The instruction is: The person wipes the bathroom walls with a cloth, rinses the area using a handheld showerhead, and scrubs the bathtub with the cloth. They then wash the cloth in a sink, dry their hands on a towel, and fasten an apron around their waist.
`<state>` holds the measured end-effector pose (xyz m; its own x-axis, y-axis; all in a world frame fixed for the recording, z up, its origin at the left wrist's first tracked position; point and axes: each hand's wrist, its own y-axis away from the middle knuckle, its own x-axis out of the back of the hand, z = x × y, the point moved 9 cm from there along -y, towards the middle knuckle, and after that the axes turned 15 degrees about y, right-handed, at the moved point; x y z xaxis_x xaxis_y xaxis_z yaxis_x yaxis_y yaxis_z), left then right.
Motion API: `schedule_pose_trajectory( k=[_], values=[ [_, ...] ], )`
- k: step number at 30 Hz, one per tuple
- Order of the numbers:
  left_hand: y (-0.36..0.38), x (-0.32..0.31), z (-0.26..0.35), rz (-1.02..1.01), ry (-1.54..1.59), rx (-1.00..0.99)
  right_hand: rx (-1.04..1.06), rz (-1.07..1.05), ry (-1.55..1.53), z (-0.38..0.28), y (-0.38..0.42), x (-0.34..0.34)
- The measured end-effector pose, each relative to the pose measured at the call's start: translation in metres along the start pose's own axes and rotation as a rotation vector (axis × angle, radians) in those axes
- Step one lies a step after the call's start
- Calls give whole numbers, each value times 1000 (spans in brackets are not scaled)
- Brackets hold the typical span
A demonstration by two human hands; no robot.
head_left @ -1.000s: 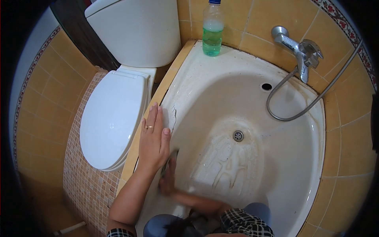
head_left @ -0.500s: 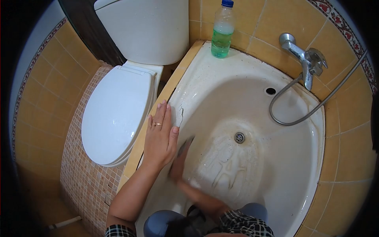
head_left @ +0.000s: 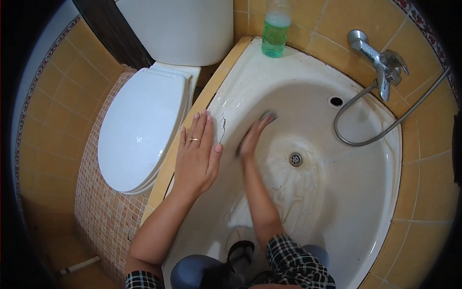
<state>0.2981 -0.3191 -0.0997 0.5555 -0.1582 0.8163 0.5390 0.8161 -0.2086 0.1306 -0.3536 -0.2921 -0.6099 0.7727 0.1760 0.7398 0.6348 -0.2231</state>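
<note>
My left hand [head_left: 196, 156] lies flat on the tub's left rim, fingers together and stretched out, a ring on one finger. It holds nothing. Inside the bathtub [head_left: 353, 192], my right hand [head_left: 252, 137] presses a dark grey scouring pad [head_left: 269, 116] against the left inner wall. Motion blurs the pad, and the hand hides most of it. A crack [head_left: 223, 124] runs down the rim beside my left fingertips. Wet, brownish streaks mark the tub floor around the drain [head_left: 295, 159].
A bottle of green liquid [head_left: 275, 38] stands on the tub's back corner. The chrome tap [head_left: 382, 67] with its metal hose [head_left: 358, 143] hangs at the right, the hose looping into the tub. A toilet with its lid [head_left: 142, 130] down is at the left.
My right hand has slid the pad forward along the tub's left inner wall, away from me. My left hand stays on the rim. The view has tilted slightly downward.
</note>
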Motion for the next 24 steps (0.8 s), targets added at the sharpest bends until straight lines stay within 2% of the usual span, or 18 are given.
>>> schedule_pose_trajectory(
  k=[1,2,3,6,8,9,10,11,12,14,17,18,20,21,24],
  values=[
    [-1,3,0,16,38,-5,43,-99,-66,-35,52,-3],
    [-1,6,0,30,76,-5,-6,-201,-7,-47,101,-14],
    [0,8,-1,42,112,-3,-350,-262,-197,-62,158,-14],
    [0,14,-2,79,236,-17,419,-221,-12,-95,236,5],
    [-1,18,-6,123,325,-46,485,-221,106,-58,229,-16],
    [0,20,-8,148,375,-58,297,-240,166,-25,181,-37],
    [0,19,-8,151,372,-55,197,-180,23,-64,109,-16],
    [0,20,-8,158,371,-55,394,-81,-123,-101,55,2],
    [-1,22,-8,167,372,-57,426,-6,25,-107,12,9],
    [-2,23,-7,157,372,-15,295,18,102,-116,-37,16],
    [-3,28,-10,160,407,11,319,-119,152,-131,15,6],
    [-4,28,-10,164,420,11,146,-168,29,-135,52,-2],
    [-3,30,-8,146,395,20,199,-296,-42,-141,126,-1],
    [-4,29,-7,124,363,20,430,-377,14,-137,145,-4],
    [-7,18,-4,29,266,51,615,-163,180,-111,61,-1]
  ],
)
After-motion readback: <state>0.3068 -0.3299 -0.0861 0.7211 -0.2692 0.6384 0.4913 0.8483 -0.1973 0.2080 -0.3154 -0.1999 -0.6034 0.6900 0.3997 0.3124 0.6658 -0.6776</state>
